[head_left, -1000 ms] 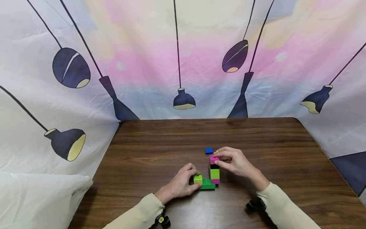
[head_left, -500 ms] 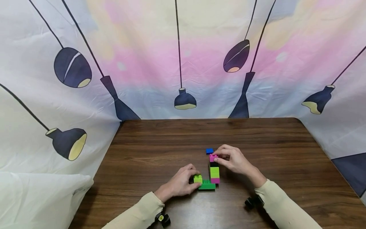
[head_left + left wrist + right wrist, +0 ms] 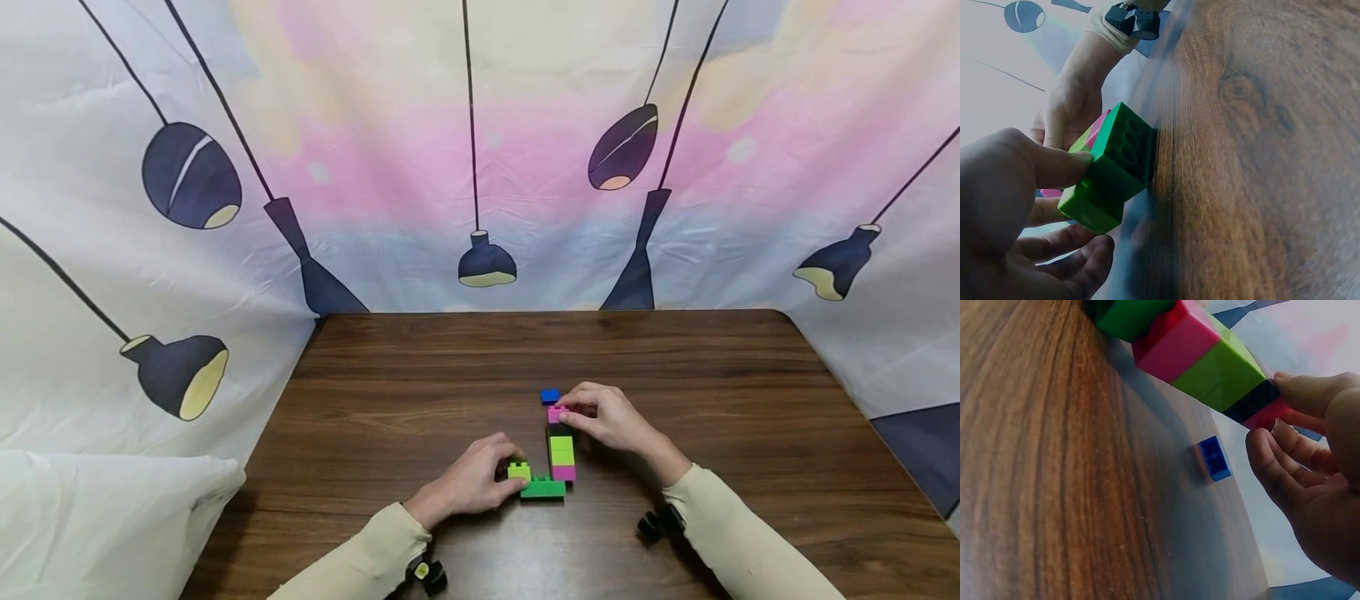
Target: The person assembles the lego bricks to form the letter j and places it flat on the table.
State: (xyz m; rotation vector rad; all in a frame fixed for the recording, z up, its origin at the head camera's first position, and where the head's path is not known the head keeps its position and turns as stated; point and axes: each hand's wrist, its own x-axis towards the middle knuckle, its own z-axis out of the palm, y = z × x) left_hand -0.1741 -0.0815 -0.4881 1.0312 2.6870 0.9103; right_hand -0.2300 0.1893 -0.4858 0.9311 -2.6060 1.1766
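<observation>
Building bricks are joined into one piece. Its base is a long green brick (image 3: pixel 543 490), whose hollow underside shows in the left wrist view. A lime brick (image 3: pixel 518 472) sits on its left end, pinched by my left hand (image 3: pixel 471 477) between thumb and fingers. From the right end rises a column: a pink brick (image 3: pixel 564 473), a lime section (image 3: pixel 562 451), a black brick (image 3: pixel 559 430) and a pink top brick (image 3: pixel 557 414). My right hand (image 3: pixel 609 421) pinches the column's top, at the black and pink bricks. The piece leans away from me.
A loose blue brick (image 3: pixel 550 396) lies on the wooden table (image 3: pixel 405 367) just beyond the column's top. Behind the table hangs a cloth (image 3: pixel 390 167) printed with lamps. Black devices (image 3: pixel 660 525) are strapped to both wrists.
The column has tilted a little away from me, and its top has moved slightly left with my right hand. My left hand keeps its hold on the lime brick.
</observation>
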